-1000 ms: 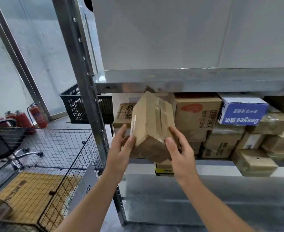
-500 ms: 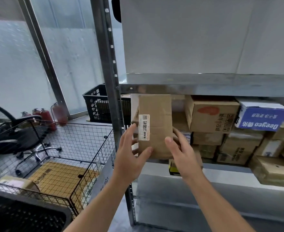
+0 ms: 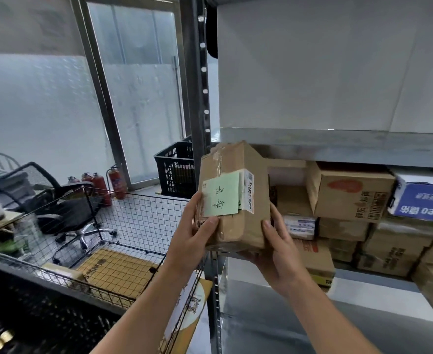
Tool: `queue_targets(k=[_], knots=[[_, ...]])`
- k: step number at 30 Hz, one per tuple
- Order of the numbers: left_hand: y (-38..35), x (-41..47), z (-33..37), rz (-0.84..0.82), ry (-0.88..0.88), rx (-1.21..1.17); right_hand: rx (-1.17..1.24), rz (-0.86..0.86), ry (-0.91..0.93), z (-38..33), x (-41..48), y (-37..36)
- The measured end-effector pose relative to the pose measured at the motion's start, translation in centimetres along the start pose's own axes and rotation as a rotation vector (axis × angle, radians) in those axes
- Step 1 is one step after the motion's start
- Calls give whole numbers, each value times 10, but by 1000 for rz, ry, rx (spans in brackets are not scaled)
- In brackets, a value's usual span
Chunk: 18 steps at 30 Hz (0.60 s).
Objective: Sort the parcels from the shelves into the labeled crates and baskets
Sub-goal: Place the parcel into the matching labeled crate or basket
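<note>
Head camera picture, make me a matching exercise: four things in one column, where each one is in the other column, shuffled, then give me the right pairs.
Things:
1. green note
2. black crate
3. fire extinguishers
4. blue box

Places:
A. far right on the shelf
B. stuck on the held parcel
C. on the floor beyond the office chair
D. just left of the shelf post

Pairs: 1-B, 2-D, 3-C, 4-A.
</note>
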<state>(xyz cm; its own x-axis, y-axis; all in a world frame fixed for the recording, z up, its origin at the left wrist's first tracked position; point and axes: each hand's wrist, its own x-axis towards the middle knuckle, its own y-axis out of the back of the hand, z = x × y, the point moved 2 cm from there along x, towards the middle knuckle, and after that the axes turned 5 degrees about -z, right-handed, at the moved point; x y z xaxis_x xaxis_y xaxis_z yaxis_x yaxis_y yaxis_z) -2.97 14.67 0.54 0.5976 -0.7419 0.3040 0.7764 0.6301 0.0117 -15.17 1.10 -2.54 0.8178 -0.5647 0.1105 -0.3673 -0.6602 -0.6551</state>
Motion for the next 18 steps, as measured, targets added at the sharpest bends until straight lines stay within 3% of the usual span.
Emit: queue_targets(k=[4,8,11,15,18], knots=[[22,-8,6,80,-17,64,-63,-51,-43,10,8,-17],[56,-16,9,270,-110,296,-420,-38,64,23,22,-44],[79,-23,13,375,-140,391,-611,-140,36,34,27,-74],[108,-34,16,467,-150,467,-670,-335,-10,56,41,-106],[131,-36,15,499,-129,554,-632,-389,14,73,62,-125]])
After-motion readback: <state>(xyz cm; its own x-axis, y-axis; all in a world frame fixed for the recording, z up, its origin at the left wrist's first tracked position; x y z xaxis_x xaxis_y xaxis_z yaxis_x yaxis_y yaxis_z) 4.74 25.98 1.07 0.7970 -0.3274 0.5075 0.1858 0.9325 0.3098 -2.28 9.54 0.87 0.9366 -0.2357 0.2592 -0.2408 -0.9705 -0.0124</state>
